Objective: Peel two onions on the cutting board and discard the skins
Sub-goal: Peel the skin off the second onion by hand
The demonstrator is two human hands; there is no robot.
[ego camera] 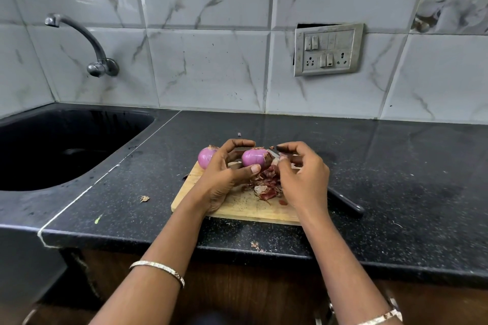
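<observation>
Onions (253, 158) on board (237, 206), knife (346, 202) right

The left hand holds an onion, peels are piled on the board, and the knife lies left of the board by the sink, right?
Not quite. In the head view the knife lies right of the cutting board, away from the sink. The left hand does hold an onion, with peels piled on the board.

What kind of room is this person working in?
Most likely a home kitchen: a sink with a wall tap, a dark counter, and onions and skins at a cutting board.
</observation>
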